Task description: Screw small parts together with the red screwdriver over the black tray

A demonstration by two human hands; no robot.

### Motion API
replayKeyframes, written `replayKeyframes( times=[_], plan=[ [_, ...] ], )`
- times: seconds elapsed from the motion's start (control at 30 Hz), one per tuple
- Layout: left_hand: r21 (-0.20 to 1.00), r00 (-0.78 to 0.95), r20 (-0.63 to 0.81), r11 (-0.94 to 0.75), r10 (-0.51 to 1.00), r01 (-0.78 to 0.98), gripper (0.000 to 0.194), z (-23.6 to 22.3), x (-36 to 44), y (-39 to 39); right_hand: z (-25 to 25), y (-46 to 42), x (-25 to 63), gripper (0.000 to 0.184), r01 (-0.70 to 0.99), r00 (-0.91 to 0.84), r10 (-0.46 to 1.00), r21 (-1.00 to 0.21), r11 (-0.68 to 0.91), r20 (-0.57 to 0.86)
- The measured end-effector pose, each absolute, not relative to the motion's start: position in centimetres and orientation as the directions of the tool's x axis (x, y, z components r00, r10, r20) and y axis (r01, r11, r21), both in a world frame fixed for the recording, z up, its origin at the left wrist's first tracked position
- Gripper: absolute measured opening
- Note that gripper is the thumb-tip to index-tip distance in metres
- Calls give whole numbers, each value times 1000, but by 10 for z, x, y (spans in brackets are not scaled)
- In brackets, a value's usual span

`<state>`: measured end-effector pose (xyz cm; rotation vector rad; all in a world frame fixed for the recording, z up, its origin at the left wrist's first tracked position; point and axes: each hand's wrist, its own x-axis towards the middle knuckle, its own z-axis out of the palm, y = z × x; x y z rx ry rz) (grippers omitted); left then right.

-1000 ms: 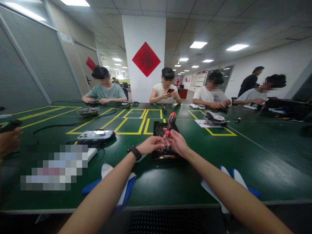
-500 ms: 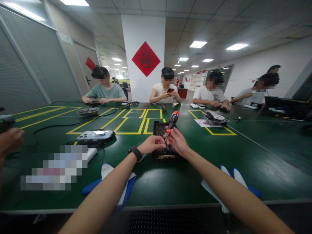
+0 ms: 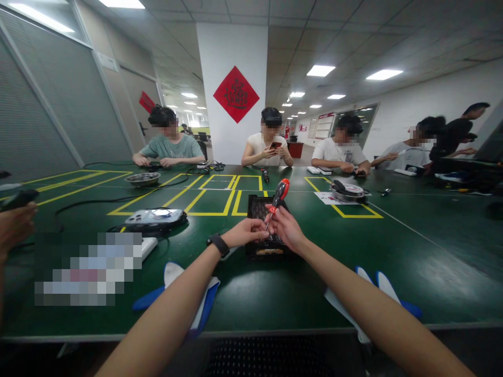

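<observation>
Right hand [image 3: 286,226]: grips a screwdriver [image 3: 277,201] low on its red-and-black handle, handle tilted up and away.
Left hand [image 3: 245,232]: fingers pinched together at the screwdriver's lower shaft.
Screwdriver: held above a black tray [image 3: 257,209].
Tray: on the green tabletop [image 3: 275,293].
Gloves [image 3: 196,303]: white and blue, lying under both forearms.

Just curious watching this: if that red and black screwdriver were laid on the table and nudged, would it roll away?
Probably it would roll: the screwdriver's handle looks rounded and the table is smooth. It looks stiff, likely top-heavy toward the thick handle. The right hand holds it tilted near the thin shaft.
</observation>
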<state>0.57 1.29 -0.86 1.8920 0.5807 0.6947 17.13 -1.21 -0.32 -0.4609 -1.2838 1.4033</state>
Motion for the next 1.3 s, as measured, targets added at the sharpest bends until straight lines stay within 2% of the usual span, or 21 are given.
replayKeyframes(
  times=[0.2,0.67,0.87,1.3],
  plan=[
    [925,694,203,-369,691,96,30,-12,6,14,-3,-12,171,29,-444,-298,875,-867,227,382],
    [950,772,135,-303,621,77,36,-4,3,12,-4,-12,173,33,-440,-281,896,-876,199,345],
    [936,701,195,-343,686,75,34,-8,8,12,-3,-11,172,32,-455,-268,887,-861,227,375],
    [944,720,214,-331,660,22,32,-8,7,11,-1,-13,171,35,-433,-265,887,-869,241,378]
  ],
)
